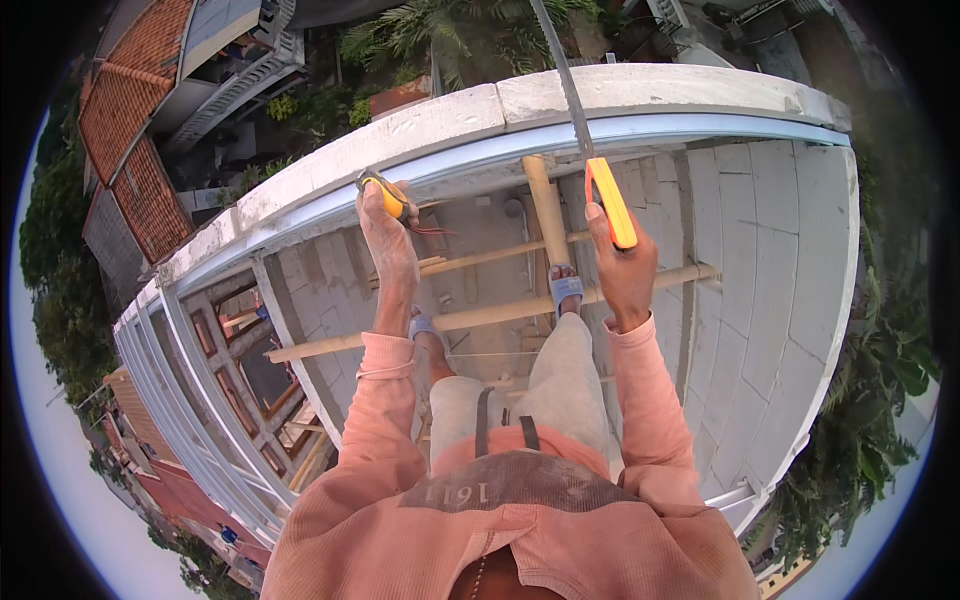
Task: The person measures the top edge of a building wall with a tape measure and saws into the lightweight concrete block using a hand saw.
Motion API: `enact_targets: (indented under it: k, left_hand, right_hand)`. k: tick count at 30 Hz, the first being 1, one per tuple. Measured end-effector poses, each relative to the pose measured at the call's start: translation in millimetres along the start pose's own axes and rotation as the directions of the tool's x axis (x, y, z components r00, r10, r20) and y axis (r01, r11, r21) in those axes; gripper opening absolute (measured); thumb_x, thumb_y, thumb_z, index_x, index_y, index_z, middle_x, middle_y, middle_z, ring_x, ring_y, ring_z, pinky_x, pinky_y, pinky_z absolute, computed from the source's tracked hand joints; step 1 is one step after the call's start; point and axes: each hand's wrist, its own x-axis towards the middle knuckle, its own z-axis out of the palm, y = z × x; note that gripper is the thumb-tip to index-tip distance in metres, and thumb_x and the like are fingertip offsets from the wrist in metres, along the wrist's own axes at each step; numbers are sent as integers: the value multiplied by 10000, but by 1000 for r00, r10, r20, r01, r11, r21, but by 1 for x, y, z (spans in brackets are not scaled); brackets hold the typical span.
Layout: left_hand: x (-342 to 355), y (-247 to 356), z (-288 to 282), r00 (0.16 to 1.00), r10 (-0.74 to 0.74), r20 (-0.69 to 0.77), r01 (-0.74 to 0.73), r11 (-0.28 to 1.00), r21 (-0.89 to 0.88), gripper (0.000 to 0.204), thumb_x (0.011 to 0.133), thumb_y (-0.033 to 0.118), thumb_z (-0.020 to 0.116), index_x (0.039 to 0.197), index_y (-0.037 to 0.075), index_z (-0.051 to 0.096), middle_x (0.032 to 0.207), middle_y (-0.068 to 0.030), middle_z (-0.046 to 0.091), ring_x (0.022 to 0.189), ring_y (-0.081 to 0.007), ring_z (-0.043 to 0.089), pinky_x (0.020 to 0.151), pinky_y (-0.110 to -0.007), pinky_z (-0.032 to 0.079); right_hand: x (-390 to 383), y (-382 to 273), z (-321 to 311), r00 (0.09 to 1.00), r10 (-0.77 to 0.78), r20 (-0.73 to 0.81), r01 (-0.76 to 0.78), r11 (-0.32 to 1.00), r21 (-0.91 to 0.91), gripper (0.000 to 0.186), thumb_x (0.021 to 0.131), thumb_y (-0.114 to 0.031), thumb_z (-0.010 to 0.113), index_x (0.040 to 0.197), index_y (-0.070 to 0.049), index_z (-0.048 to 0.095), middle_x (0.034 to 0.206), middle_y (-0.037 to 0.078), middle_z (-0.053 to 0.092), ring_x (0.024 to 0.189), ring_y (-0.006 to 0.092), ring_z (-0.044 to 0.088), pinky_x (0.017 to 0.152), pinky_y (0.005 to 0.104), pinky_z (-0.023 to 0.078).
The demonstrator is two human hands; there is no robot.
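My left hand is closed round a yellow and black tape measure, held just inside the wall top. A thin dark red cord hangs from beside it. My right hand grips a handsaw by its yellow and orange handle. The toothed blade points away from me, crossing over the light-blue metal channel and the pale block wall top. I cannot tell whether the blade touches either of them.
My sandalled feet stand high up on wooden poles, one on the crosswise pole and one near the lengthwise pole. Far below lies a floor. Metal beams run along the left; a block wall rises at right. Tiled roofs and trees lie outside.
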Motion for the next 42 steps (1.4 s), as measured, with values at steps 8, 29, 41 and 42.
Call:
enact_targets:
  k: [8,29,41,42]
  left_hand:
    - [158,-30,82,906,418,73,-333,596,731,845,972,716,460,1374,-28,465,1182,-268,671,1087,-446,664,992,-496,478]
    - [145,-31,101,925,380,14,-209,478,853,717,972,624,522,1345,11,506,1273,-221,642,1118,-406,635,1053,-476,400]
    - [149,-40,101,919,393,3,-199,457,867,775,955,695,501,1388,53,525,1315,-223,640,1166,-429,631,1043,-507,438]
    - [147,-41,103,916,401,-8,-191,455,870,772,954,695,504,1384,55,531,1303,-226,648,1156,-437,634,1041,-508,443]
  right_hand:
    - [-4,14,15,990,-125,-66,112,979,-171,323,991,-245,722,807,-8,605,598,82,473,550,139,384,523,330,398]
    - [-116,39,-49,997,65,-41,-67,997,-50,196,981,-163,719,944,26,686,780,13,638,719,90,544,650,271,456]
    - [-47,19,-66,993,-112,37,114,992,-45,177,983,-140,725,944,-2,621,718,49,630,604,128,560,589,288,472]
    - [-46,28,-64,999,-51,16,50,998,32,163,980,-128,723,930,-6,627,670,35,600,578,120,536,572,281,460]
